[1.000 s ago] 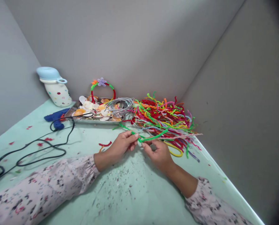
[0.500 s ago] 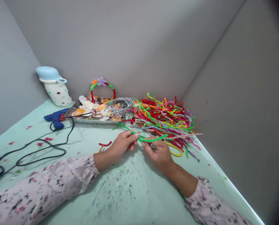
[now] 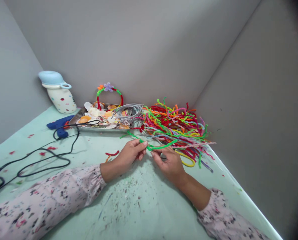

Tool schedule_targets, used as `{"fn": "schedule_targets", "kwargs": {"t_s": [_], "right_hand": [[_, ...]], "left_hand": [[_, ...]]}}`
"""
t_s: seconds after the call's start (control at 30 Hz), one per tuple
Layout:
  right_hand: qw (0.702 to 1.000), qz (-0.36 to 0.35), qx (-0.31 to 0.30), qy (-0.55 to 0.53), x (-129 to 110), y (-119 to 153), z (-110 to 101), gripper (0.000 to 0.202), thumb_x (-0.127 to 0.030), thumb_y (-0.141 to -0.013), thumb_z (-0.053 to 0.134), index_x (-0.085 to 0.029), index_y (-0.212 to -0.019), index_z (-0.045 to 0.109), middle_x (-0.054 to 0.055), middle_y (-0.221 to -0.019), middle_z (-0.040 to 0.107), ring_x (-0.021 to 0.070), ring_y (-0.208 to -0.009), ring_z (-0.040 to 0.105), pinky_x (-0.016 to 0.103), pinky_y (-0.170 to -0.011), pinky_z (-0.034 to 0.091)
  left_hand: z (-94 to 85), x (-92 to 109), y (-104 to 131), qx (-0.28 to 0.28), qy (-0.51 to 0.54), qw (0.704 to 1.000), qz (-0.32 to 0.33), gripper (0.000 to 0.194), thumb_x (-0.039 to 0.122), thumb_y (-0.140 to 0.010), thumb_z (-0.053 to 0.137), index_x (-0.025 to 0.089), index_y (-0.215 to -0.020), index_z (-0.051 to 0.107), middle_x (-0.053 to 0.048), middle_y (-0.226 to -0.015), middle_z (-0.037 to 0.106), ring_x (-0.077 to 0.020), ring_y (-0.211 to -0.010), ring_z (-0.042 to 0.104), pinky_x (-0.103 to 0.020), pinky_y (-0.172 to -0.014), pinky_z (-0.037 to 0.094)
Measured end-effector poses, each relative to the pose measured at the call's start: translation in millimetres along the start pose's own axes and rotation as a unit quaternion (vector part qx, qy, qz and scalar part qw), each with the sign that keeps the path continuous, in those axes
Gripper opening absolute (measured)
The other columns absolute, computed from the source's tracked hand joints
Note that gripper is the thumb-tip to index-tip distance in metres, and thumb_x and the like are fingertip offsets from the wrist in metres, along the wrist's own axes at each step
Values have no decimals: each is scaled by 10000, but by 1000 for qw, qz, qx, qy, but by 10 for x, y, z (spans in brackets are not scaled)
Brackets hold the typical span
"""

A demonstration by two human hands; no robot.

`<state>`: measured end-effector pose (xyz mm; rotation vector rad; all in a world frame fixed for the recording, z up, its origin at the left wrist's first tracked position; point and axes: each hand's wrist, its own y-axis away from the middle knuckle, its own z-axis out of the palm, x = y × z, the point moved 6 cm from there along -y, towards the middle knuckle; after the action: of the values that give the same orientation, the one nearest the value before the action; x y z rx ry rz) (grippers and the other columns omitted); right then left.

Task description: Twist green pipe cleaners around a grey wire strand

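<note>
A green pipe cleaner [image 3: 164, 146] stretches between my two hands over the middle of the table. My left hand [image 3: 132, 155] pinches its left part between thumb and fingers. On the other side, my right hand [image 3: 169, 162] has its thumb and fingertips closed on the stem near a bend, and one end sticks out over the fingers to the right. Just behind my right hand lies a heap of many-coloured pipe cleaners [image 3: 174, 125]. What the curled fingers of both hands cover is hidden.
A metal tray [image 3: 104, 129] of shells carries a grey wire coil [image 3: 129, 112] and a decorated hoop [image 3: 122, 100]. At the left are a blue glue gun [image 3: 61, 126], a looping black cable [image 3: 46, 151] and a white bottle [image 3: 61, 98]. Red scraps [image 3: 112, 154] lie beside my left hand.
The free right end of the green pipe cleaner has shifted slightly up and to the left. Both hands have stayed almost in place.
</note>
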<state>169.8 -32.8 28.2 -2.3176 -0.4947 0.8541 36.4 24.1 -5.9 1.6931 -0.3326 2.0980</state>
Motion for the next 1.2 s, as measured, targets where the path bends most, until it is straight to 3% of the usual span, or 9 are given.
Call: {"fn": "schedule_targets", "kwargs": {"t_s": [0.2, 0.43, 0.73, 1.2], "right_hand": [[1000, -10, 1, 20, -19, -11, -8, 89, -233, -836, 581, -220, -832, 670, 39, -790, 705, 187, -732, 635, 317, -697, 469], [998, -61, 3, 2, -77, -34, -28, 148, -186, -843, 545, -226, -936, 654, 37, -813, 705, 180, -757, 638, 329, -736, 465], [996, -73, -46, 28, -144, -55, -25, 152, -212, -881, 510, -213, -915, 658, 37, -740, 674, 174, -721, 614, 334, -729, 421], [989, -141, -20, 47, -185, -50, -47, 133, -184, -874, 563, -193, -990, 629, 32, -772, 693, 158, -720, 624, 323, -727, 412]], "left_hand": [[2, 5, 1, 6, 5, 1000, -1, 299, 400, -771, 643, 144, -671, 526, 37, -599, 512, -33, -429, 405, -175, -422, 292], [7, 12, 5, 10, -4, 1000, -6, 311, 417, -774, 634, 150, -664, 516, 43, -586, 498, -36, -426, 399, -182, -424, 292], [15, 16, 6, 3, -8, 1000, -5, 322, 426, -766, 643, 148, -669, 511, 42, -583, 489, -42, -440, 394, -184, -437, 291], [-11, -5, -14, 3, -4, 1000, -2, 332, 430, -798, 620, 152, -682, 478, 51, -575, 455, -39, -447, 388, -171, -436, 292]]}}
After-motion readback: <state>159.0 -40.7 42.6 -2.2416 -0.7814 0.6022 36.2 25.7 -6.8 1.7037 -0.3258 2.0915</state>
